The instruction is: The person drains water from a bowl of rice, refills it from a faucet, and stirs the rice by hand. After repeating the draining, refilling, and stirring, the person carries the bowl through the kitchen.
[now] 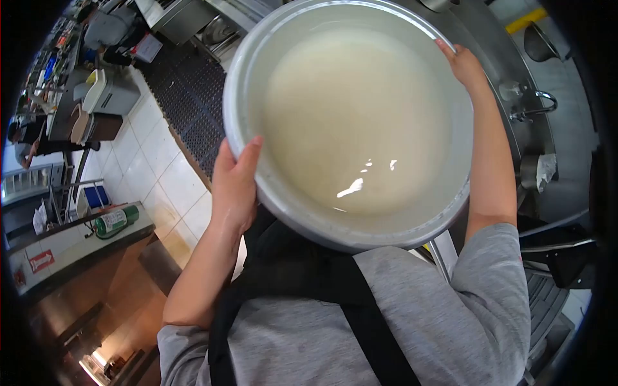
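Large metal bowl (248, 71) of cloudy whitish liquid, held at chest height w/ both hands, above gray shirt (450, 321) & black apron straps (373, 334). L hand (235, 180) clasps near-left rim, thumb over edge. R hand (465, 64) clasps far-right rim, fingers curled on it. Left: tiled floor (161, 167), black mat (190, 103), green cylinder (116, 220).

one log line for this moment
left hand: grips bowl rim | right hand: grips opposite rim | bowl: holds cloudy water | position: in front of grey shirt, black apron
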Motion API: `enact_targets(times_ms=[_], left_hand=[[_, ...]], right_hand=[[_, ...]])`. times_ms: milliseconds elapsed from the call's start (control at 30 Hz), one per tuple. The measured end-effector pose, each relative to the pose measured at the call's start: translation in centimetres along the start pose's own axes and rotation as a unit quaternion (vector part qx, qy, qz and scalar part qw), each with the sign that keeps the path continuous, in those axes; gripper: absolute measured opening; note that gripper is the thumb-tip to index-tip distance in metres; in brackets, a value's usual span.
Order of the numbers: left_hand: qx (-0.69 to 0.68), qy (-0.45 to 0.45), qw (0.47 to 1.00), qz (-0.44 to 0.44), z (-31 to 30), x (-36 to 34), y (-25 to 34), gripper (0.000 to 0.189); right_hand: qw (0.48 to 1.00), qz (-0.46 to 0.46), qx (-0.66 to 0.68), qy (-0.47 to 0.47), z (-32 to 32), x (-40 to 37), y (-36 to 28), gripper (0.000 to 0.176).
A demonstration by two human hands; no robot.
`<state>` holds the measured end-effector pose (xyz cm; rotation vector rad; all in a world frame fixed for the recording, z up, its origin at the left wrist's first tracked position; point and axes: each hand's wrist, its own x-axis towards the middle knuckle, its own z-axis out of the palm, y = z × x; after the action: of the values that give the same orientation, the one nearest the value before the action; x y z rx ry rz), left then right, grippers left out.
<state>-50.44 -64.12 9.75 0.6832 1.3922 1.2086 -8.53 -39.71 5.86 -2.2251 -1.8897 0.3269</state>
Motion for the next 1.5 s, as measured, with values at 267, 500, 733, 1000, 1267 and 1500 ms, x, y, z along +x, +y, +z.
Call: enact_targets(times_ms=[267,500,733,1000,1267,1500], left_hand=[[0.041,-0.056,0.996,0.048,-2.4,0.2,-2.8,0.032],[-0.065,-0.125,0.987,0.077,-5.9,0.5,-2.6,0.035],[-0.062,-0.198,0.975,0.086,-13.0,1.1,-1.2,0.042],[-0.034,-0.202,0.975,0.081,-26.4,0.8,1.8,0.04],[-0.075,-0.099,0.987,0.103,-40.4,1.7,3.6,0.039],[-0.172,0.058,0.973,0.144,-51.7,5.3,4.5,0.034]], right_hand=[[0.996,-0.057,-0.011,0.071,0.5,-1.7,1.2,0.083],[0.997,0.033,-0.059,-0.024,-1.3,-8.1,-1.9,0.085],[0.99,0.061,-0.087,0.095,1.6,-13.8,-2.5,0.088],[0.992,0.1,0.076,0.026,4.7,-21.5,-18.0,0.083],[0.999,-0.02,0.022,-0.012,11.9,-12.5,-33.0,0.078],[0.982,-0.18,-0.05,0.008,19.0,-4.8,-57.8,0.081]])
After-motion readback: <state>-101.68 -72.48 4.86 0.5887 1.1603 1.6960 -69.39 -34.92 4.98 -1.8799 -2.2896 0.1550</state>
